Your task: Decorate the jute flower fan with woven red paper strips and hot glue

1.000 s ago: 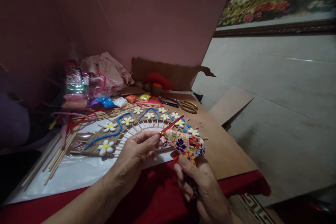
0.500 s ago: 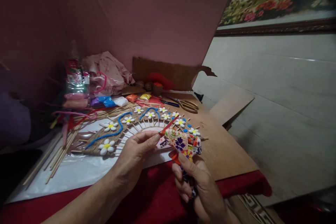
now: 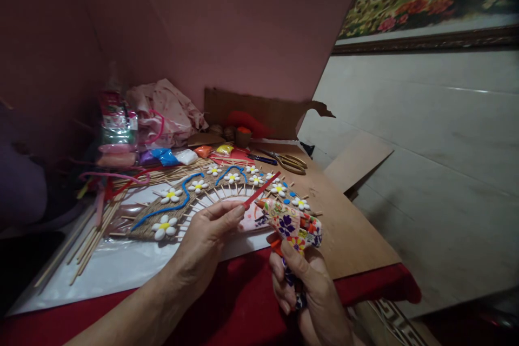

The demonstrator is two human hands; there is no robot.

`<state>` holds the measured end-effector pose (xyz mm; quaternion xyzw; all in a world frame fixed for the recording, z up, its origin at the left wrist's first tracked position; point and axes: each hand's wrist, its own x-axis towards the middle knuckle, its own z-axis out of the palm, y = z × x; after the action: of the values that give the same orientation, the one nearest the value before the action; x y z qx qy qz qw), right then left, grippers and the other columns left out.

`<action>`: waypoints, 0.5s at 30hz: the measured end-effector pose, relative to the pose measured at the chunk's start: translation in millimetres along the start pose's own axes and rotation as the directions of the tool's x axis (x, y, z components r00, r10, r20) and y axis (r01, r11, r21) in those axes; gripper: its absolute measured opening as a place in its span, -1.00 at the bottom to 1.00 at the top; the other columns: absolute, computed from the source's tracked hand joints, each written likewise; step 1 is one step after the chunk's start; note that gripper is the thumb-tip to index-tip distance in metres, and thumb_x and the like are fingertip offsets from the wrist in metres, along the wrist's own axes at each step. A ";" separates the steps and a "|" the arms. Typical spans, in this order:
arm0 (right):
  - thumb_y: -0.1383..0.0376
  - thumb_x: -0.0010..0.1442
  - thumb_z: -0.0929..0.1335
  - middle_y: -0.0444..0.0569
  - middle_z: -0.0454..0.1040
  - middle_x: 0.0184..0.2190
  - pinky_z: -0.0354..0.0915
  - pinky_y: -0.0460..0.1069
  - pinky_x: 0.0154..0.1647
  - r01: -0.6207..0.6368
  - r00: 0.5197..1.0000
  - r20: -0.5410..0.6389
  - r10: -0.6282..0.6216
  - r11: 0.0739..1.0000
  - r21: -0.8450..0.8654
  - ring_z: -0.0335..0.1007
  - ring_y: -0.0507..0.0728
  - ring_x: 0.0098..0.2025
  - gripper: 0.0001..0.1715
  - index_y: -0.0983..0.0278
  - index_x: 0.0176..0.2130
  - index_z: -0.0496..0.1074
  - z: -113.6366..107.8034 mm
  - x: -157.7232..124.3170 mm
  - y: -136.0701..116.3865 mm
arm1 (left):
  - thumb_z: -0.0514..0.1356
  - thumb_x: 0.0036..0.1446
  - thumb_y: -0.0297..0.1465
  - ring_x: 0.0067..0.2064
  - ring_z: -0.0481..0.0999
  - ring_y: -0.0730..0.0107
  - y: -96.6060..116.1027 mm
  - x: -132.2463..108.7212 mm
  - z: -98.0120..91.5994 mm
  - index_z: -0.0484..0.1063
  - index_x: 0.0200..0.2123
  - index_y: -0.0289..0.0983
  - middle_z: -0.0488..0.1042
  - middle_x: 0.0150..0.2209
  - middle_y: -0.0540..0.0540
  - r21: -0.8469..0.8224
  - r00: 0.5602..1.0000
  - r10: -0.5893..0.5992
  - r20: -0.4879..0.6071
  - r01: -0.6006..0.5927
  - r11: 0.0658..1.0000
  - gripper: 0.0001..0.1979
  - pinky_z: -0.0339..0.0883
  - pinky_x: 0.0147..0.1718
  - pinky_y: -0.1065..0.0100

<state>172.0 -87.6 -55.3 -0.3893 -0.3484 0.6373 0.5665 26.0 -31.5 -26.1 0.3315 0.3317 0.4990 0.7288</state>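
Between the thumb and fingers of my left hand (image 3: 214, 232) is a narrow red strip (image 3: 263, 189), slanting up to the right. My right hand (image 3: 304, 281) is wrapped round the handle of a floral-patterned hot glue gun (image 3: 290, 221) with an orange trigger. The gun's nozzle points left, just short of the strip and apart from it. Behind both hands lies a fan-shaped woven twine piece (image 3: 186, 206) on wooden sticks, decorated with white daisies (image 3: 165, 227) and a blue wavy line (image 3: 178, 204). Part of its inner curve is hidden by my hands.
Scissors (image 3: 294, 163) and a dark blue pen-like tool (image 3: 263, 159) lie on the brown board (image 3: 344, 238). Loose wooden sticks (image 3: 87, 248) are at left. Bagged coloured clay (image 3: 165, 157), crumpled pink cloth (image 3: 168, 111) and cardboard (image 3: 259, 111) stand behind. Red cloth (image 3: 227, 292) covers the front edge.
The glue gun in my right hand has drawn back slightly to the right and down, away from the red strip. My left hand stays nearly in place, still pinching the strip.
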 end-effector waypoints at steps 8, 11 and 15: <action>0.12 0.11 0.37 -0.09 0.41 -0.61 0.27 -0.11 -0.56 0.245 0.957 0.008 -0.289 0.798 -0.550 0.30 0.02 -0.58 -0.71 0.31 -0.41 0.45 -10.3 -1.9 -6.8 | 0.33 -0.07 -0.31 -0.39 0.46 0.41 0.0 -1.1 0.9 0.53 -0.36 -0.30 0.54 -0.38 -0.10 0.049 0.999 -0.035 0.011 0.034 0.998 -0.79 0.27 -0.35 0.42; 0.17 0.14 0.34 -0.02 0.53 -0.41 0.38 -0.03 -0.39 0.387 0.873 0.094 -0.478 0.563 -0.730 0.46 0.15 -0.39 -0.75 0.25 -0.22 0.48 -17.4 -4.6 -7.6 | 0.34 -0.09 -0.31 -0.43 0.42 0.45 1.1 -3.3 1.0 0.54 -0.41 -0.31 0.53 -0.43 -0.07 0.097 0.999 -0.031 0.012 0.029 0.995 -0.82 0.22 -0.40 0.44; 0.20 0.16 0.32 0.01 0.54 -0.28 0.39 -0.02 -0.35 0.480 0.780 0.247 -0.575 0.297 -0.825 0.49 0.18 -0.34 -0.66 0.21 -0.06 0.40 -30.8 -10.1 -6.2 | 0.33 -0.08 -0.32 -0.44 0.37 0.47 2.9 -5.5 1.9 0.54 -0.48 -0.32 0.49 -0.48 -0.05 0.162 0.999 0.000 0.040 -0.006 0.987 -0.84 0.18 -0.39 0.44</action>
<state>202.8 -96.8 -62.7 -0.5091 -0.6952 0.1356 0.4891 24.5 -36.2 -21.7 0.4001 0.3560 0.4647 0.7051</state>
